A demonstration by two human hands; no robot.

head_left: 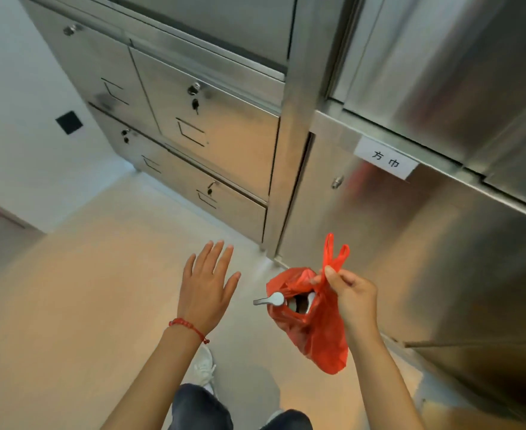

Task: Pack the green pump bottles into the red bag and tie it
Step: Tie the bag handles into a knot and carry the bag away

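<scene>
My right hand point(350, 294) pinches the handles of a thin red plastic bag point(317, 330), which hangs in the air in front of me. The two handle loops stick up above my fingers. The bag's mouth gapes toward me, and a silver pump head point(271, 299) with its spout pointing left pokes out of it. A second pump top shows deeper inside; the bottle bodies are hidden by the red plastic. My left hand point(207, 283) hovers to the left of the bag with fingers spread, palm down, touching nothing. A red bead bracelet sits on its wrist.
Stainless steel cabinets with locked drawers point(218, 131) stand ahead, and a steel cabinet with a white label point(385, 161) is close on my right. Beige floor point(84, 290) spreads below, a white wall on the left. My legs and a white shoe point(204, 367) show at the bottom.
</scene>
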